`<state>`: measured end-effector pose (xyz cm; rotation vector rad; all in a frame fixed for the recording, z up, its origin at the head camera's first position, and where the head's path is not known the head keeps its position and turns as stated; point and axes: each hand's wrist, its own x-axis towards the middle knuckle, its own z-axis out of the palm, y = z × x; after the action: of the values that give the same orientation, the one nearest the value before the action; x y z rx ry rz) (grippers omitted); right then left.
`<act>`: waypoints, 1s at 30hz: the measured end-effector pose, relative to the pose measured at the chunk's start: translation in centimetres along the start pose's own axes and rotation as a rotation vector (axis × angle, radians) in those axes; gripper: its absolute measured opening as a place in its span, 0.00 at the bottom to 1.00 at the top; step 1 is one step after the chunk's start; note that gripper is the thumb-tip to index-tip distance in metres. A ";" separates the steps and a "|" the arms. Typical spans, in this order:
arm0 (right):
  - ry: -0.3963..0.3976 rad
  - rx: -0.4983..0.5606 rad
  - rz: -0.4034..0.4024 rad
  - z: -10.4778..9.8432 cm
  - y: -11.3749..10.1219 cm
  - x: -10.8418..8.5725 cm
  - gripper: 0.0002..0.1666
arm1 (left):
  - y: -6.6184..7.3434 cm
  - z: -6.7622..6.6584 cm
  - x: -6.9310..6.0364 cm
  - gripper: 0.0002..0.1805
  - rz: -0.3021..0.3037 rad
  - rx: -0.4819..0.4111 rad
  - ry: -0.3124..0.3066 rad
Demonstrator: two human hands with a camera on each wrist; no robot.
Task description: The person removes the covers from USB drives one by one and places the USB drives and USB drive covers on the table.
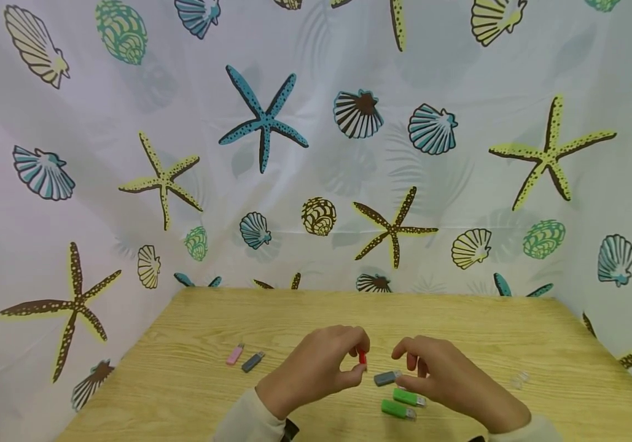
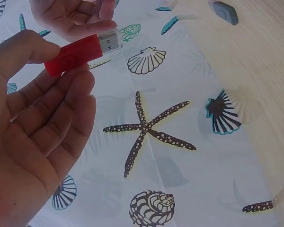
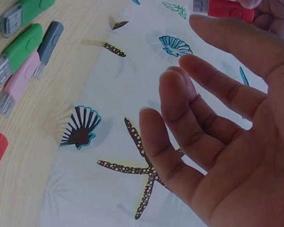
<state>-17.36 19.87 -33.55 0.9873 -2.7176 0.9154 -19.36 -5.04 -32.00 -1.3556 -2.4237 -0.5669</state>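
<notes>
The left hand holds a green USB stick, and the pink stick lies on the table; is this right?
Not green: the left hand holds a red USB stick, as the left wrist view shows. The pink stick does lie on the table.

The place is a small screened-off tabletop booth; what kind of room surrounds it, home or otherwise, cannot be told. A flat, yellowish, wood-grained table (image 1: 194,328) forms its floor. Thin white cloth (image 1: 316,166), printed with blue, yellow and brown starfish and ribbed seashells, hangs behind the table and along its left and right sides, creased like a household curtain. Two oblong green plastic USB sticks (image 1: 395,409) on the table give it a desk-like look.
</notes>
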 end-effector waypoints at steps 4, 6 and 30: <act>0.040 -0.012 -0.048 0.3 -0.5 0.3 0.14 | 0.0 -0.1 0.2 0.09 -0.015 -0.075 0.029; 0.071 -0.027 -0.069 0.5 -0.8 0.4 0.14 | 0.1 -0.1 0.3 0.09 -0.030 -0.146 0.036; 0.267 -0.109 -0.203 0.4 -2.4 0.8 0.12 | 0.0 -0.2 0.0 0.10 -0.173 -0.359 0.117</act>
<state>-16.54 17.75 -32.42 1.0163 -2.3699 0.7900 -19.33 -5.13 -31.87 -1.2006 -2.4380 -1.1383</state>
